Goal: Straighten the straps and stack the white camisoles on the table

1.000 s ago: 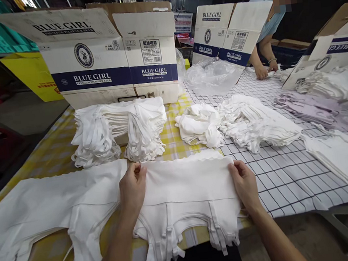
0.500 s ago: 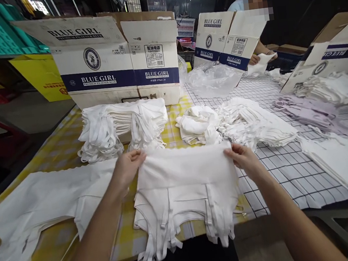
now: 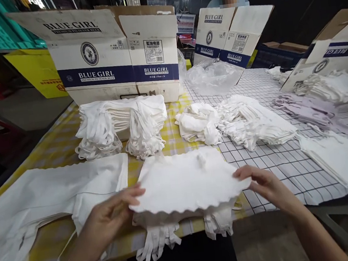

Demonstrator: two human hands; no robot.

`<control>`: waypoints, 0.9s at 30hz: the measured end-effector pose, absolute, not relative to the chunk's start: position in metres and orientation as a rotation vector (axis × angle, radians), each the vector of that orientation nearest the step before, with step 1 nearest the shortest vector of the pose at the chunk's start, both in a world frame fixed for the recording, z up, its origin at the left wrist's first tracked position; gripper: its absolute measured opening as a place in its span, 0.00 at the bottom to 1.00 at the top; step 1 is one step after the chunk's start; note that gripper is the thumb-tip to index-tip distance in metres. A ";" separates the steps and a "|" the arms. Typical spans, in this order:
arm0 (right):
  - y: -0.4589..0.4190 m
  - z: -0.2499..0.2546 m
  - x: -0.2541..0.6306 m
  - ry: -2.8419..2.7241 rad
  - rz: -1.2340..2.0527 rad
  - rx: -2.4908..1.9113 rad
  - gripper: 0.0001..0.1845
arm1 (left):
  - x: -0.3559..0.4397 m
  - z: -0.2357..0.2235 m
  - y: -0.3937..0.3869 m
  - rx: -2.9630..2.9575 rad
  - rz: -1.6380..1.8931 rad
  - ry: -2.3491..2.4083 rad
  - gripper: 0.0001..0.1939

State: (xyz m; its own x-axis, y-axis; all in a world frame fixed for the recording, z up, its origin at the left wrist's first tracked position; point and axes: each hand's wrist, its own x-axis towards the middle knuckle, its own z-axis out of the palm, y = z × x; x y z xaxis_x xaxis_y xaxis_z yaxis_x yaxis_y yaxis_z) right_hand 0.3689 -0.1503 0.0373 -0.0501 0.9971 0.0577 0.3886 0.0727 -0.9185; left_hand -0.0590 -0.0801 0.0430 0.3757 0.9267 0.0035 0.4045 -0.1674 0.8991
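Observation:
A white strappy camisole (image 3: pixel 185 184) spreads between my hands, its wavy edge turned towards me. My left hand (image 3: pixel 117 211) pinches its left side, and my right hand (image 3: pixel 264 183) grips the right side between thumb and fingers. Under it lie more white camisoles, whose straps (image 3: pixel 156 240) hang over the table's front edge. To the left, close to my left forearm, are more flat white garments (image 3: pixel 51 188). Beyond the camisole stands a neat folded stack of white camisoles (image 3: pixel 122 124) with bunched straps.
Behind the stack stands a big Blue Girl carton (image 3: pixel 99 63); a second carton (image 3: pixel 213 36) is farther right. White garment piles (image 3: pixel 255 120), a crumpled plastic bag (image 3: pixel 213 77) and lilac garments (image 3: pixel 306 108) lie on the grid cloth (image 3: pixel 280 168). A person is behind the second carton.
The camisole's far edge has come over towards me, folding the upper piece and covering its straps. Both hands have moved nearer and lower with it. The person behind has shifted left.

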 end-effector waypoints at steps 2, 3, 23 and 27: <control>-0.166 0.018 0.368 -1.603 1.064 -1.479 0.06 | -0.068 0.018 -0.098 1.787 0.597 1.155 0.06; -0.173 0.011 0.367 -1.609 1.094 -1.493 0.06 | -0.071 0.009 -0.106 1.801 0.557 1.153 0.06; -0.189 0.000 0.356 -1.599 1.025 -1.604 0.10 | -0.071 -0.020 -0.127 2.022 0.453 1.215 0.08; -0.189 -0.003 0.355 -1.596 1.026 -1.588 0.10 | -0.073 -0.028 -0.125 2.130 0.427 1.213 0.06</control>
State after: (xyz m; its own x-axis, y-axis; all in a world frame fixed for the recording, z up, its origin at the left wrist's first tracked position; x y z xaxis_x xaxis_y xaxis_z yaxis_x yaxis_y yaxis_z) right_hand 0.3549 -0.1886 -0.0031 -0.0501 0.9959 -0.0759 0.4826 -0.0424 -0.8748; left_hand -0.0729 -0.1249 -0.0282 0.5210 0.8529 -0.0329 0.6441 -0.3676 0.6709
